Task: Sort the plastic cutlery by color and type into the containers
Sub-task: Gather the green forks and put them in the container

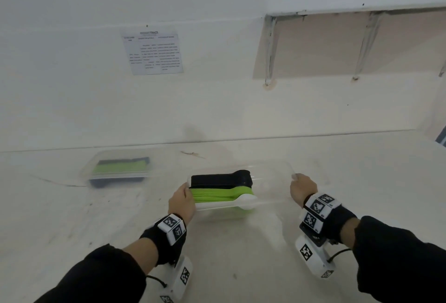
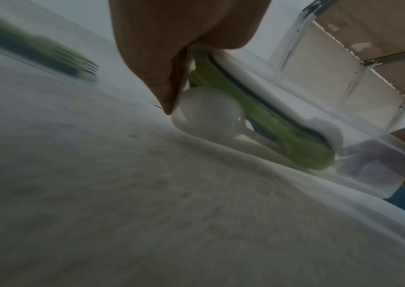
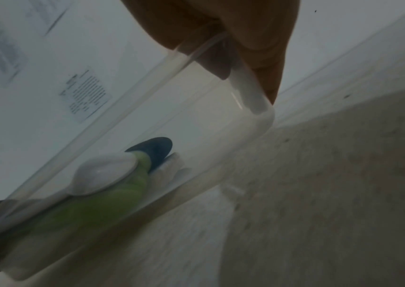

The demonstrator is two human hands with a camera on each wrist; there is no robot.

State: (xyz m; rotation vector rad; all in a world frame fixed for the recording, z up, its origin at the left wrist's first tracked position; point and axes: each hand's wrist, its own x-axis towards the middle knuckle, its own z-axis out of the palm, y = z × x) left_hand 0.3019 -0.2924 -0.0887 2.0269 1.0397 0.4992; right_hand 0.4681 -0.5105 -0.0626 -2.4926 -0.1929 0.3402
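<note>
A clear plastic container [image 1: 272, 182] is in the middle of the table, held at both ends. My left hand [image 1: 181, 200] grips its left end and my right hand [image 1: 302, 188] grips its right rim. Inside lie stacked black spoons [image 1: 220, 179], green spoons [image 1: 212, 194] and a white spoon [image 1: 246, 200], all bunched at the left end. The left wrist view shows the white spoon bowl [image 2: 208, 114] and green spoons [image 2: 265, 124] through the container wall. In the right wrist view my fingers [image 3: 257, 46] pinch the container rim [image 3: 247, 91].
A second clear container [image 1: 120, 168] with green forks and dark cutlery stands at the back left of the white table [image 1: 241, 254]. A printed sheet [image 1: 152, 52] hangs on the wall behind. A wall shelf [image 1: 350, 44] sits upper right.
</note>
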